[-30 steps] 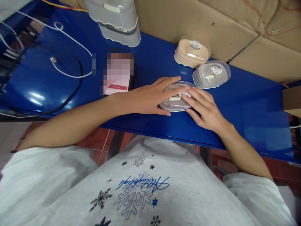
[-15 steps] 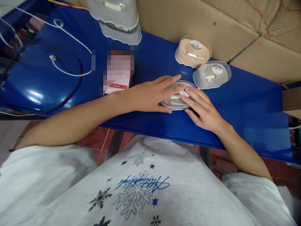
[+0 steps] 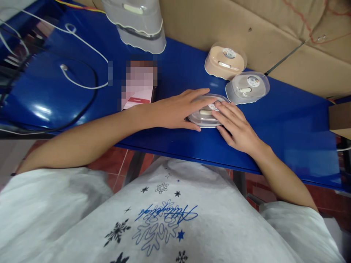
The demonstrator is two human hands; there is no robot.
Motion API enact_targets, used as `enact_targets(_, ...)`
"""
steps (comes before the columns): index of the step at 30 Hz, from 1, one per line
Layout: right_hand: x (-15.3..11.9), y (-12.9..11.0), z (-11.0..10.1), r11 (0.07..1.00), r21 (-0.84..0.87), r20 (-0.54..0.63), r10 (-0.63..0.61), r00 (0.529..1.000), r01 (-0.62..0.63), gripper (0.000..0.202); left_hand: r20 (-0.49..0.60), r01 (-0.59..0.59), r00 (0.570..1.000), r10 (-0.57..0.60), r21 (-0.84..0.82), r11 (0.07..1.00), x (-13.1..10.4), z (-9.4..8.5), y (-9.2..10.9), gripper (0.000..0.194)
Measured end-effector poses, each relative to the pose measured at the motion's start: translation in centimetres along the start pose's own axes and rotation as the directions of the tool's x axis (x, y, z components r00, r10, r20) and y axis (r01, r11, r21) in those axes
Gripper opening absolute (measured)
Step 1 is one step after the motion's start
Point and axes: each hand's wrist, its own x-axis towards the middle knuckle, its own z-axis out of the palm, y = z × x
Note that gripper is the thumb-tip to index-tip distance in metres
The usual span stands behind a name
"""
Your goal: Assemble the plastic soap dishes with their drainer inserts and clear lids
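Observation:
A small oval plastic box (image 3: 204, 119) with a clear lid, a cream-coloured grip and a round white label sits on the blue table. My left hand (image 3: 178, 111) holds its left side, the thumb at the near edge and the fingers reaching over the lid. From the right, my right hand (image 3: 236, 126) grips the same box, its fingers on the lid and its thumb low on the near side. The fingers cover part of the label and the far rim.
Behind the hands stand a peach oval box (image 3: 223, 65) and a whitish one (image 3: 248, 87), both clear-lidded. Stacked grey boxes (image 3: 141, 38) are at the back left. A phone-like device (image 3: 138, 86), partly pixelated, lies beside my left forearm. Cables (image 3: 90, 87) cross the table's left. Cardboard (image 3: 197, 22) lines the back.
Hardly anything differs. My fingers have shifted slightly on the lid, and the view has tilted a little. Both hands remain on the box.

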Motion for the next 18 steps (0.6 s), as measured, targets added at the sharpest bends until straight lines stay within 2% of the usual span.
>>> enact_targets(7, 0.01, -0.02, -0.07, 1.0, -0.014, -0.002, -0.006, 1.0, 0.006, 0.085, -0.005, 0.006, 1.0, -0.006, -0.006, 1.0, 0.07, 0.02, 0.21, 0.096)
enact_targets(18, -0.04, -0.07, -0.24, 0.999, 0.008, -0.012, 0.035, 0.999, -0.035, 0.08, -0.043, -0.016, 0.999, 0.02, 0.075, 0.997, 0.04, 0.49, 0.09, 0.089)
